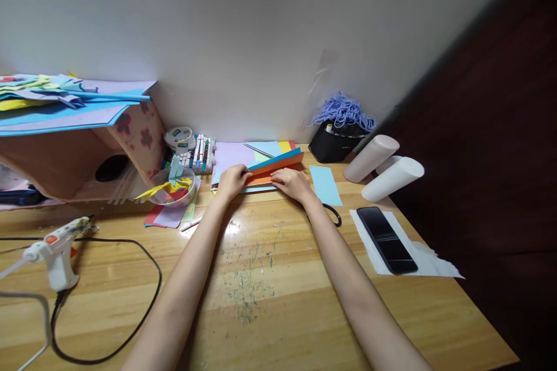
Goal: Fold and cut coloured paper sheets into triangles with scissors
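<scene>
Lifting edge held at left, coloured sheets set crosswise between the grips

The left grip (232,181) is narrow: thumb and fingers appear closed on the left end of the blue sheet (282,157). The right grip (292,183) lies with its fingers over the orange sheet (260,178); whether it pinches or merely presses cannot be told.

Governing relation: the blue sheet extends rightward and away from the left grip, its long axis crosswise, rising toward the right end. Its far right corner stands beyond the right grip's fingers, with an orange underside visible beneath it. The left grip is nearer the low end; the right grip is nearer the raised end. Whether the blue and orange faces belong to one folded piece cannot be confirmed.

Both sheets are located over the paper stack (225,157), at the rear of the tabletop (243,324). A slim rod (258,151) lies slantwise on the stack, behind the blue sheet.

Further out, a pale blue sheet (326,185) lies to the right, apart from the stack. A black loop handle (336,215) shows beside the right wrist. To the left stand a plastic bowl (192,196) of paper pieces and a row of markers (200,151).
</scene>
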Demonstrator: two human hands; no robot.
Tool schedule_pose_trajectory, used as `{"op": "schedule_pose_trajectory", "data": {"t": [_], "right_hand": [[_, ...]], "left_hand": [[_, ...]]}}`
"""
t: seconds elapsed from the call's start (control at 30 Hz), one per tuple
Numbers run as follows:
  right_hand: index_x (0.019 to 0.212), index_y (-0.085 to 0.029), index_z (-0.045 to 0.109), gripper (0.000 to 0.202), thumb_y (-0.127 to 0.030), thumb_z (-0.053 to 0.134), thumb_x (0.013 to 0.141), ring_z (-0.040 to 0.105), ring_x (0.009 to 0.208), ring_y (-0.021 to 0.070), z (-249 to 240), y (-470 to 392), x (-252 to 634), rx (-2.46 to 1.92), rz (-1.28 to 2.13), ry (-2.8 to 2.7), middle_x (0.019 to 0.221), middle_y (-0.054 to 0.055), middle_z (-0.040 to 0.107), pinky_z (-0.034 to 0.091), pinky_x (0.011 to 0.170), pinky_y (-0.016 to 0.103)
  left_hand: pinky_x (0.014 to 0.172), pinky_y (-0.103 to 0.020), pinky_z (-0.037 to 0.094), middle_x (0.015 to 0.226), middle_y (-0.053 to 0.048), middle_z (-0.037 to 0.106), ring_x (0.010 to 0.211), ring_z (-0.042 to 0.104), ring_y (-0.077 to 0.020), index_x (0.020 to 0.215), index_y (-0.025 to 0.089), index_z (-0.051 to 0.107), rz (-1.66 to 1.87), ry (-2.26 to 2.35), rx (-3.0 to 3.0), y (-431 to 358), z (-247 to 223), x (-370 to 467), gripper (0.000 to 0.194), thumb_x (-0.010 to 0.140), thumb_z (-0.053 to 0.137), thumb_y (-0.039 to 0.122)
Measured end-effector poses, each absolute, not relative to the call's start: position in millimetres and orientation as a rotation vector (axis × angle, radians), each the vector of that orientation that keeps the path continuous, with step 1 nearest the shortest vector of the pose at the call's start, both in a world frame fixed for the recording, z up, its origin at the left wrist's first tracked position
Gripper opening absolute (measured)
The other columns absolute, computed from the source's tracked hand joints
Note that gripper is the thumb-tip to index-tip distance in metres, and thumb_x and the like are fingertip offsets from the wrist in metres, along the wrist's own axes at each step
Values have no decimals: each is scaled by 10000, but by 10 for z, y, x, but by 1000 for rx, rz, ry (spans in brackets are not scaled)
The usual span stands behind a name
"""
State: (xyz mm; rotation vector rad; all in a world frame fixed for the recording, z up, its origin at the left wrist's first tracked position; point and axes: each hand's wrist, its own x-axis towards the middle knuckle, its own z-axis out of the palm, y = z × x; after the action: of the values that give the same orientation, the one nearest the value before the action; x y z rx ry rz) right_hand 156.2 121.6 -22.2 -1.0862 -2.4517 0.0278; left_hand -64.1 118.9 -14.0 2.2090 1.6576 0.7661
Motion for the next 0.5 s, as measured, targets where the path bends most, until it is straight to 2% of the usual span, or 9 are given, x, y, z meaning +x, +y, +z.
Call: {"op": "schedule_pose_trajectory", "data": {"t": [0.13, 0.27, 0.37, 0.5], "right_hand": [[753, -195, 638, 120, -218, 532, 805, 558, 709, 165, -291, 1232, 1526, -1168, -6, -2425, 734, 38, 646, 385, 617, 262], [718, -194, 621, 93, -212, 560, 785, 551, 713, 170, -335, 1236, 1483, -1232, -42, -2372, 718, 39, 634, 365, 612, 263], [718, -199, 604, 64, -203, 572, 774, 550, 732, 170, -342, 1229, 1465, -1255, -60, -2336, 729, 30, 633, 358, 627, 264], [720, -193, 575, 52, -179, 567, 769, 543, 749, 174, -342, 1217, 1457, -1262, -71, -2300, 734, 29, 624, 351, 632, 266]], "left_hand": [[704, -240, 379, 929, -31, 613, 823, 548, -160, 959, 220, 546, 820, 1620, 2224, 1164, -94, -637, 224, 793, 404, 171], [685, -236, 384, 903, -27, 590, 772, 539, -150, 837, 214, 592, 746, 1483, 2324, 1136, -31, -661, 235, 739, 403, 116], [701, -242, 396, 903, -32, 587, 781, 546, -157, 819, 210, 620, 667, 1440, 2346, 1116, 6, -676, 184, 739, 454, 211], [716, -255, 409, 922, -39, 588, 806, 554, -173, 882, 198, 619, 622, 1449, 2391, 1083, 34, -680, 240, 734, 502, 348]]}}
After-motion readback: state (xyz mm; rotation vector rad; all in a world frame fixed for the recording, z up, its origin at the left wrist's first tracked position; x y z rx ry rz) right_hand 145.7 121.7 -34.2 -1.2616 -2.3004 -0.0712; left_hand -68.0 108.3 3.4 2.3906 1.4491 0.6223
